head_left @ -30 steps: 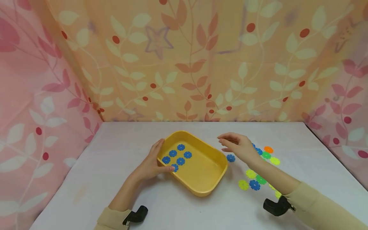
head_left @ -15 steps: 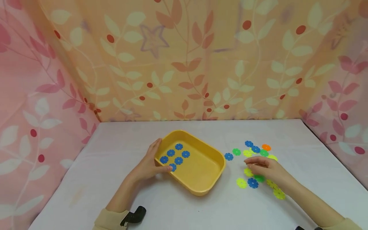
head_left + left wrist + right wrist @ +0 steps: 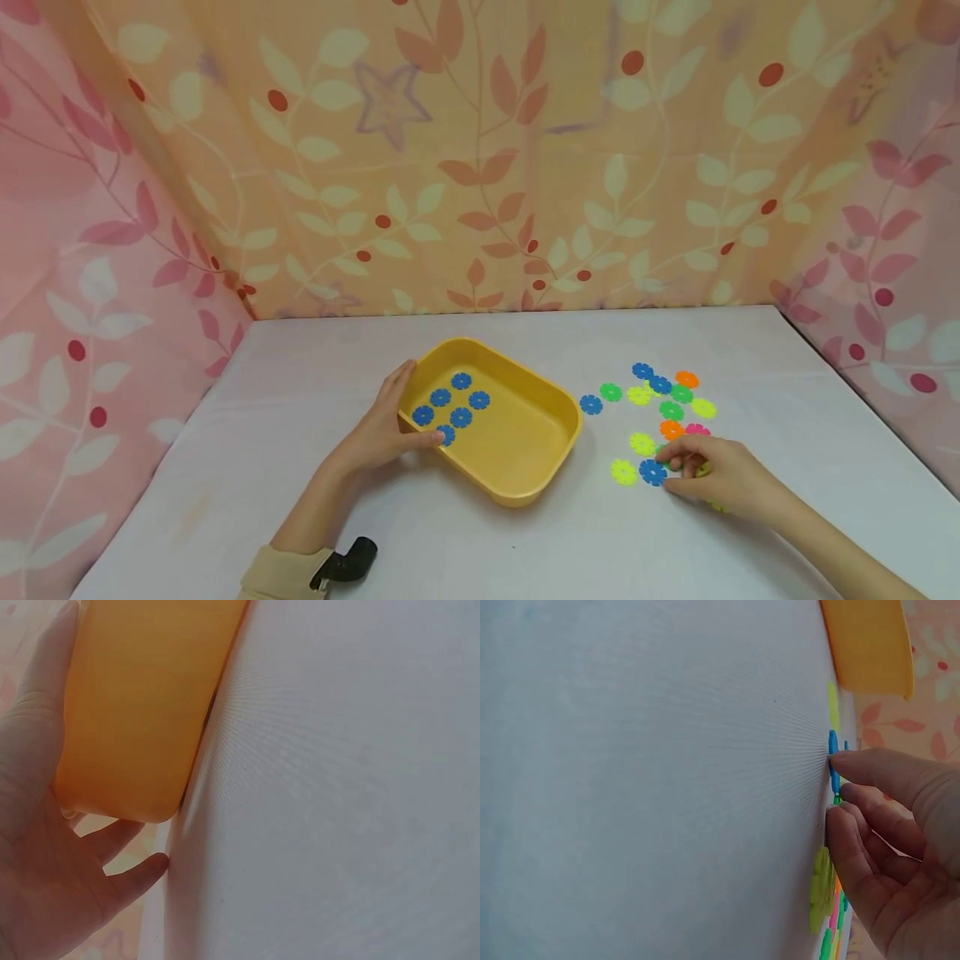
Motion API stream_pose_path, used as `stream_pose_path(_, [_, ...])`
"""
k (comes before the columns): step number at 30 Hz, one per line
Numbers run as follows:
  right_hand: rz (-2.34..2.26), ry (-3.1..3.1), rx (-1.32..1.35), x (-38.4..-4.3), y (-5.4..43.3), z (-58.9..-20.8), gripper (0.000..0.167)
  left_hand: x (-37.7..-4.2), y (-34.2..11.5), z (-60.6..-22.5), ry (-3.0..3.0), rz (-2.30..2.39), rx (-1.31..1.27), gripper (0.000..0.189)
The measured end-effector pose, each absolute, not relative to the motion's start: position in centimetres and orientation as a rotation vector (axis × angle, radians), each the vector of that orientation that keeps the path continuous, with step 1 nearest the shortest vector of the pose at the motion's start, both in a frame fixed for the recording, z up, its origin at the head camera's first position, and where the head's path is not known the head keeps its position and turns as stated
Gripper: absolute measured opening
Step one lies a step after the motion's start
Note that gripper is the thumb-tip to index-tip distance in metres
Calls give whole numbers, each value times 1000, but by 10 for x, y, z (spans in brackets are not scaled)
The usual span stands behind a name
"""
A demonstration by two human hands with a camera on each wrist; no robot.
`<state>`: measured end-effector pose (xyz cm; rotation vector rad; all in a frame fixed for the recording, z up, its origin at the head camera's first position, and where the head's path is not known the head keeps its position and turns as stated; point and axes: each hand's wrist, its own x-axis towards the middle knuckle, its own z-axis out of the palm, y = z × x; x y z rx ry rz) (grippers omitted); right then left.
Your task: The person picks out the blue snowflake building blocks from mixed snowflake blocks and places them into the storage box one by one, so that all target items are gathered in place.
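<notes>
A yellow plastic tray [image 3: 517, 492] stands on the table, with several blue snowflake discs [image 3: 461, 417] lying in its left part. My left hand [image 3: 378, 433] grips the tray's left end, thumb over the rim and fingers along the outside. In the left wrist view the left hand [image 3: 52, 847] is at the tray's wall [image 3: 142, 712]. My right hand [image 3: 723, 477] is low over the loose discs, thumb and forefinger at the right edge of a flat blue snowflake disc [image 3: 652, 472]. In the right wrist view the thumb touches that blue disc [image 3: 833, 742].
Loose snowflake discs lie right of the tray: a yellow disc [image 3: 623, 472], a green disc [image 3: 611, 392], an orange disc [image 3: 686, 379], a blue disc [image 3: 591, 404] and several others. Some are partly covered by the right hand. A patterned curtain [image 3: 480, 167] borders the white table [image 3: 360, 342].
My right hand has gone from beside the tray to the right and nearer me, down to the blue disc. The left hand keeps its grip on the tray; the head view has shifted slightly.
</notes>
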<state>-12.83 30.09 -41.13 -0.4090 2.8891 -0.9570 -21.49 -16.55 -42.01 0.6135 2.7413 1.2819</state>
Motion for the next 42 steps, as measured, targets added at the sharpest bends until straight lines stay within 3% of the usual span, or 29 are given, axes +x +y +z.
stream_pose_path(13, [-926,2952,-615,-132,296,-412,23,-215,-166,-421,2729,1292,603,118])
stream_pose_path(33, [-1330,2650,-169,-150,282,-395,34,-214,-165,-418,2723,1305,605,119])
stream_pose_path(42, [-1584,2388,-288,-170,248,-373,42,-213,-166,-417,2717,1312,618,119])
